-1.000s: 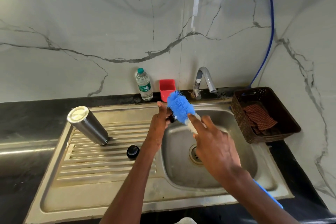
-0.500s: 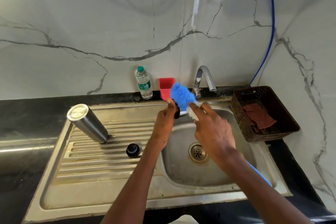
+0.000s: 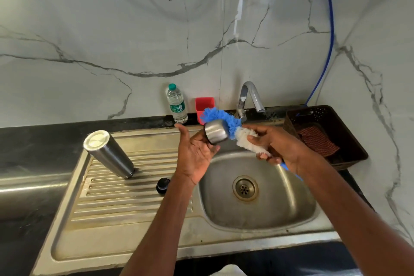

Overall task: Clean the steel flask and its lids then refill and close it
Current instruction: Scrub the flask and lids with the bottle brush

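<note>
On the left of the draining board the steel flask [image 3: 109, 155] stands mouth-down, its flat base up and leaning toward the wall, which suggests its body is set aside to drain, though whether it has been scrubbed cannot be told from this view. Just to the right of it, on the ribs of the draining board near the basin's edge, sits a small black inner lid [image 3: 162, 184], apart from the flask and untouched. Above the near-left rim of the sink [image 3: 257, 213] the left hand [image 3: 195, 154] is raised with the palm turned up toward the camera, thumb spread wide, and its fingers cup the steel outer cap [image 3: 216, 134] from below so the cap's rounded side faces the viewer. The blue bristles of the bottle brush [image 3: 226, 119] press against the far side of that cap, and the step in hand appears to be the scrubbing of this cap. To the right, the right hand [image 3: 277, 147] grips the brush around its white bristle section and the start of its blue handle, fingers curled, wrist angled in from the lower right. The tap [image 3: 249, 98] behind shows no running water. By this reading the cleaning is under way; rinsing, refilling, perhaps from the plastic water bottle [image 3: 177, 104] on the counter [image 3: 33, 141] at the wall, and closing are all left.
</note>
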{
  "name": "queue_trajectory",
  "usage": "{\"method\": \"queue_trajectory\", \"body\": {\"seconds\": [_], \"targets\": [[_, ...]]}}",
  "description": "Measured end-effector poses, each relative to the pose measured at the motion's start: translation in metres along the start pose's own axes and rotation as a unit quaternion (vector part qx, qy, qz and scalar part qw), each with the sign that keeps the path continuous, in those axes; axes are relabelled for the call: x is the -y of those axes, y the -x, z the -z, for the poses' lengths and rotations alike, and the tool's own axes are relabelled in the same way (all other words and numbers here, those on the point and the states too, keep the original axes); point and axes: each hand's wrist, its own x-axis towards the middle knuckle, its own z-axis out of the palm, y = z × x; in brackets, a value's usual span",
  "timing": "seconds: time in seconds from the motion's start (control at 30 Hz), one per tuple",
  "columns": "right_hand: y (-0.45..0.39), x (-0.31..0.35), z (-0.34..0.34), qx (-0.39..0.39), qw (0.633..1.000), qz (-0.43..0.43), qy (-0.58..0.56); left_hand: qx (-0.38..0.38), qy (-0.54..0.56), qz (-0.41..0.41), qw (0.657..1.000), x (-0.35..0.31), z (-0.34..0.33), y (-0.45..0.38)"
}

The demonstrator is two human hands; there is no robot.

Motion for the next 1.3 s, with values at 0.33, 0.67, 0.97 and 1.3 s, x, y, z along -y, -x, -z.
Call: {"method": "queue_trajectory", "body": {"seconds": [0.33, 0.67, 0.97, 1.3], "targets": [[0.007, -0.047, -0.042, 0.113, 0.902, -0.15, -0.388, -0.053, -0.448, -0.195, 0.871, 0.024, -0.014, -0.008], [0.006, -0.046, -0.048, 0.08, 0.882, -0.186, -0.425, -0.037, -0.555, -0.219, 0.802, 0.036, 0.013, -0.007], [-0.004, -0.04, -0.044, 0.093, 0.856, -0.209, -0.463, -0.016, -0.527, -0.186, 0.829, 0.034, 0.006, -0.006], [0.031, -0.064, -0.077, -0.23, 0.905, 0.212, 0.289, -0.007, -0.239, 0.03, 0.97, 0.045, 0.006, -0.002]]}}
